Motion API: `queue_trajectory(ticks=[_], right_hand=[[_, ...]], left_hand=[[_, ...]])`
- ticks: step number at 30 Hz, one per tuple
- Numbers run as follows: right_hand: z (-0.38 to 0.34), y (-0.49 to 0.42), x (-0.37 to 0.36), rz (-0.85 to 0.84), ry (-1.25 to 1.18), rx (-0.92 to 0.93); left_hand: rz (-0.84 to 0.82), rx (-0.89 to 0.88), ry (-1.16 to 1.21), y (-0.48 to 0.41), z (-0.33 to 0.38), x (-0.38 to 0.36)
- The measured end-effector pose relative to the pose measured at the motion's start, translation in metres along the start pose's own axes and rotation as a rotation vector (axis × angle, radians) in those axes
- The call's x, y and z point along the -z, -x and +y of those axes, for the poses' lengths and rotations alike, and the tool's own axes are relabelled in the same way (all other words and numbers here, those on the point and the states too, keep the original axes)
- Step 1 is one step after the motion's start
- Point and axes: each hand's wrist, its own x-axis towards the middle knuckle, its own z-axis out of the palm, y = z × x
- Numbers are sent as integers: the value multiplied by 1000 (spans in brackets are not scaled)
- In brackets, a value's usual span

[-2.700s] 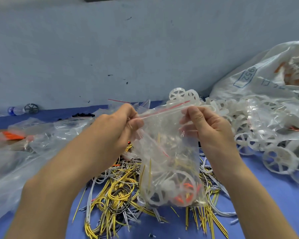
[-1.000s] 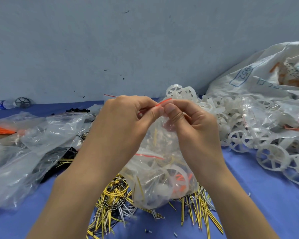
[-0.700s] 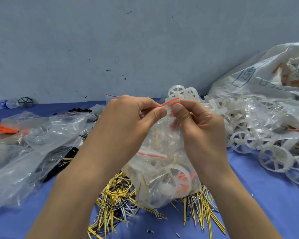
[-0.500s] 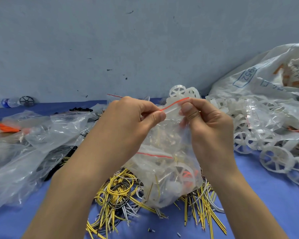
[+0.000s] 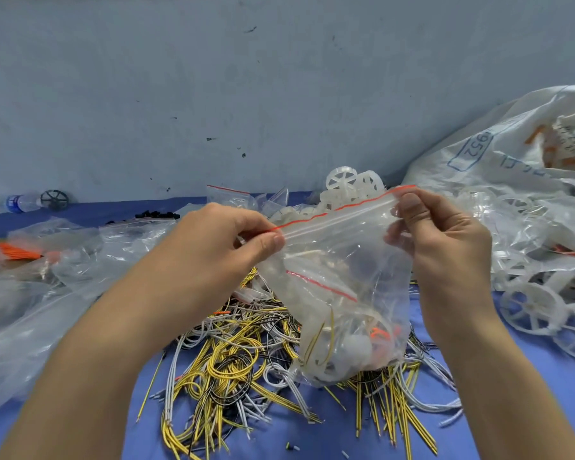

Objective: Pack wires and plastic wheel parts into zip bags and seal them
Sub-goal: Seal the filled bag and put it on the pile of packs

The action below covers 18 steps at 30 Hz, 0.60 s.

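I hold a clear zip bag (image 5: 342, 280) with a red-lined top in the air between both hands. My left hand (image 5: 219, 250) pinches the left end of its zip strip. My right hand (image 5: 442, 240) pinches the right end, a little higher, so the strip is stretched out flat. Inside the bag sit white plastic wheel parts, yellow wire and some orange pieces. Below it lies a heap of yellow, white and black wires (image 5: 246, 356) on the blue table. A pile of loose white plastic wheels (image 5: 531, 307) lies to the right.
A big white sack (image 5: 512, 151) leans at the back right. Clear plastic bags (image 5: 47, 283) with orange and black parts cover the left side. A small water bottle (image 5: 20, 203) and a dark wheel (image 5: 54, 199) lie by the grey wall at the far left.
My hands were pinched together at the middle of the bag's top; they have slid apart to its two ends, and the zip strip is now drawn out straight.
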Motion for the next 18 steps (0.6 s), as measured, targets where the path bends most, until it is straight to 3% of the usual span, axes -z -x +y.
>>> queue_trajectory(ticks=[8,13,15,18], right_hand=[[6,-10,13,50,-22,-68],[5,-12,21,-16,68,-92],[-1,-12,23,-4,347,69],[-22,-6,13,-84,832,510]], left_hand=[[107,-23,23,1,-6,3],[187,-17,75,-2,-7,-6],[222,-14,122,-3,-7,-10],[255,-45,166,-4,-1,-18]])
